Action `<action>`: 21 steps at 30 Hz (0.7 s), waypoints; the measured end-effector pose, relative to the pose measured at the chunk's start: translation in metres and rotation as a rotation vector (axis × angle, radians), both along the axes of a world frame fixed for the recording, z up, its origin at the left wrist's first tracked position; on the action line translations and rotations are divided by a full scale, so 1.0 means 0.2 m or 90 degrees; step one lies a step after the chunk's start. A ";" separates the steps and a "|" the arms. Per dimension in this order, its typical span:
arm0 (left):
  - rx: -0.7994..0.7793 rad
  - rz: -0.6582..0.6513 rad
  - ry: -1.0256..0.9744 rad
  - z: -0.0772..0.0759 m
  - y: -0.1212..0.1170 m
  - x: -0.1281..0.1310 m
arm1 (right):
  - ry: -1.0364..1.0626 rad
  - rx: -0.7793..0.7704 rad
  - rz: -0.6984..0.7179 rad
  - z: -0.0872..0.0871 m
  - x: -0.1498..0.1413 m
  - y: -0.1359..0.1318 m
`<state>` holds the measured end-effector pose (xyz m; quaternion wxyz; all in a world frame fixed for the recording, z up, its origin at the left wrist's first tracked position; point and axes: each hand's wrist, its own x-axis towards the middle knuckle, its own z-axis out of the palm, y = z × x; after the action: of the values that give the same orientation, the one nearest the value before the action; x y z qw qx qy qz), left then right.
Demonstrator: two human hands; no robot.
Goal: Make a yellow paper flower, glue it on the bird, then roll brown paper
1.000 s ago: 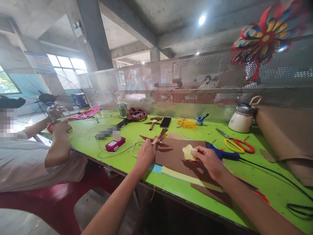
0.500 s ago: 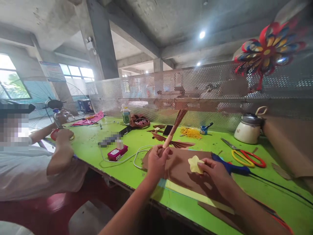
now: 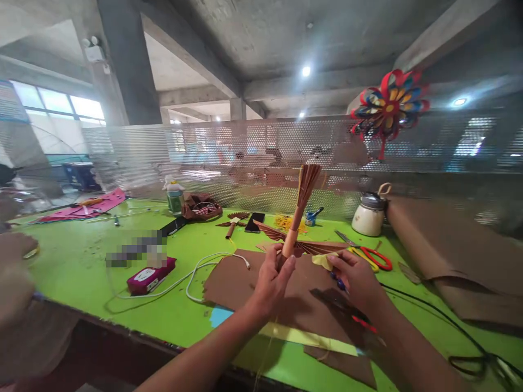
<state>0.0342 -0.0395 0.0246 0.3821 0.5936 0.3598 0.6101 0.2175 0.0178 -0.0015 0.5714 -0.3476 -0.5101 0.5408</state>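
My left hand (image 3: 273, 277) is closed around a brown paper craft piece, a rolled tube (image 3: 290, 239) that flares into a pleated fan (image 3: 308, 182) at its top. Pleated brown wings (image 3: 321, 247) spread behind it; whether they are joined to the tube I cannot tell. Between the thumb and fingers of my right hand (image 3: 353, 275) is a yellow paper star (image 3: 324, 261), seen tilted, just right of the tube. Something blue (image 3: 338, 281) shows below those fingers, mostly hidden. Brown paper sheets (image 3: 245, 277) lie under both hands.
Scissors (image 3: 373, 258) lie beyond my right hand, near a lidded jug (image 3: 369, 213). A black cord (image 3: 429, 310) crosses the right side. Left are a magenta power socket (image 3: 151, 276) and white cable (image 3: 192, 275). A phone (image 3: 255, 222) and perforated screen (image 3: 229, 163) stand farther back.
The view has swung to the right. The brown paper piece is held more upright, and the yellow star has come closer to it, tilted from facing me to nearly edge-on.
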 end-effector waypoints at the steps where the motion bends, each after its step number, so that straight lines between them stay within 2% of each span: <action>1: -0.014 -0.034 -0.005 0.00 0.01 0.01 | 0.017 0.010 0.006 0.02 0.01 0.00; 5: -0.077 -0.113 -0.005 0.01 0.07 0.02 | 0.035 0.025 0.014 0.05 0.01 0.00; 11: -0.167 -0.163 -0.124 0.03 0.18 0.02 | 0.028 -0.053 0.049 0.00 0.01 0.02; 17: -0.175 -0.187 -0.193 -0.06 0.25 0.01 | 0.043 -0.074 0.184 0.01 -0.02 -0.03; 21: -0.206 -0.211 -0.217 -0.10 0.25 0.00 | 0.041 -0.073 0.155 0.01 -0.05 -0.06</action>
<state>0.0333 0.0099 0.0040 0.6212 0.4645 0.2812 0.5650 0.2068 0.0058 0.0009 0.4968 -0.2973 -0.4984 0.6453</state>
